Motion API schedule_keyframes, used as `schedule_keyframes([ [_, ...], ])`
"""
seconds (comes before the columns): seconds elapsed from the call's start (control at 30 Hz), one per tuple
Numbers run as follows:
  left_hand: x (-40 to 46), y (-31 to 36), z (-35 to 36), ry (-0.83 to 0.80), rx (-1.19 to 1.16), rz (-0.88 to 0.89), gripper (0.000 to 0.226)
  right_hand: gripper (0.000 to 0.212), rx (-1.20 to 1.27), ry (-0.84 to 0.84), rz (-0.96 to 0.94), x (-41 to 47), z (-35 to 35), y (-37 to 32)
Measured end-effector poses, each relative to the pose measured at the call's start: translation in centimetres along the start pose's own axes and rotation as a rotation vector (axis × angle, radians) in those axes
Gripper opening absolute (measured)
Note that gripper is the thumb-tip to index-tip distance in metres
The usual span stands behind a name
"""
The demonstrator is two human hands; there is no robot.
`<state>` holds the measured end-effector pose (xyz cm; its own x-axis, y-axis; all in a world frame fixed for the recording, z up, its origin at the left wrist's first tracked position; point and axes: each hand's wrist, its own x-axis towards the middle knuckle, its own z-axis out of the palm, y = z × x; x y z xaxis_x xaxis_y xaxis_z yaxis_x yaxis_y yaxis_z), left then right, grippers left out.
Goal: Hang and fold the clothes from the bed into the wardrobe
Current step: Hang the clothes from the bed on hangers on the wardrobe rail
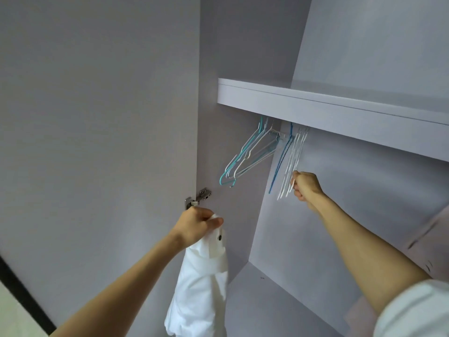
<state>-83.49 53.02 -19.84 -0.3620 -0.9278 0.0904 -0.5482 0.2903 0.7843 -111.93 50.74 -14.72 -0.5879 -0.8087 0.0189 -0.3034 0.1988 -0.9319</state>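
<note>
— Where's the garment?

— The white shirt (201, 283) hangs straight down from my left hand (196, 224); its fingers (213, 221) are curled tight round the bunched top, just below the door hinge (198, 198). Its long axis runs vertical.

— And the other hand?

— My right hand (305, 186) is up inside the wardrobe (364, 215), fingers closed on the lower end of a white hanger (290, 171) in the right-hand bunch, beside a blue hanger (281, 161). The shirt sits down and to the left of it, well apart.

— What else is in there?

— A second bunch, the teal and white hangers (245, 156), tilted to the left under the shelf (328, 115). The rail is hidden. I judge the hanger must come off and meet the shirt's collar.
</note>
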Motion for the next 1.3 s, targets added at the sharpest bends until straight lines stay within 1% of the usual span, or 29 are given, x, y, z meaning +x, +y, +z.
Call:
schedule_keyframes([
  [0.07,0.0,-0.1,-0.3,0.014,-0.008,-0.018,0.048,0.036,0.053,0.052,-0.075,0.1,0.2,0.3],
  [0.13,0.0,-0.3,-0.6,0.03,0.001,-0.031,0.043,0.036,0.029,0.148,-0.15,-0.3,0.4,0.2],
  [0.27,0.2,-0.6,-0.6,0.044,-0.008,-0.031,0.037,0.039,0.025,0.289,-0.175,-1.2,0.6,1.2],
  [0.4,0.4,-0.3,-0.2,0.031,-0.044,-0.006,0.039,0.03,0.08,0.345,-0.179,-2.3,0.1,2.4],
  [0.5,0.4,-0.1,0.1,0.024,-0.091,0.001,0.037,0.029,0.082,0.345,-0.187,-3.7,-0.5,4.0],
  [0.63,-0.4,0.2,1.1,0.011,-0.185,-0.011,0.034,0.022,0.081,0.259,-0.182,-7.3,-1.4,8.2],
  [0.73,-1.4,0.4,2.7,-0.013,-0.261,-0.058,0.026,0.013,0.16,0.191,-0.121,-10.5,-1.6,11.4],
  [0.8,-2.1,0.5,4.2,-0.045,-0.314,-0.103,0.018,0.009,0.231,0.143,-0.035,-12.7,-1.4,13.5],
  [0.87,-3.2,0.1,6.4,-0.104,-0.365,-0.151,0.013,0.014,0.288,0.059,0.089,-15.3,-1.1,16.0],
  [0.97,-4.7,-1.1,10.0,-0.222,-0.391,-0.227,0.011,0.019,0.365,-0.101,0.233,-20.0,-1.0,19.0],
  [1.07,-5.9,-2.2,13.6,-0.353,-0.373,-0.315,0.017,0.017,0.418,-0.195,0.34,-24.3,-1.2,20.6],
  [1.13,-6.8,-2.3,15.5,-0.423,-0.374,-0.338,0.023,0.015,0.433,-0.267,0.391,-26.8,-1.4,21.8],
  [1.2,-7.8,-2.0,17.1,-0.534,-0.365,-0.343,0.043,0.014,0.452,-0.355,0.43,-28.8,-1.5,22.7],
  [1.23,-8.2,-1.9,17.8,-0.581,-0.351,-0.323,0.048,0.014,0.462,-0.392,0.44,-29.4,-1.5,23.0],
  [1.3,-8.9,-1.8,18.8,-0.587,-0.354,-0.26,0.034,0.013,0.457,-0.418,0.454,-30.1,-1.6,23.5],
])
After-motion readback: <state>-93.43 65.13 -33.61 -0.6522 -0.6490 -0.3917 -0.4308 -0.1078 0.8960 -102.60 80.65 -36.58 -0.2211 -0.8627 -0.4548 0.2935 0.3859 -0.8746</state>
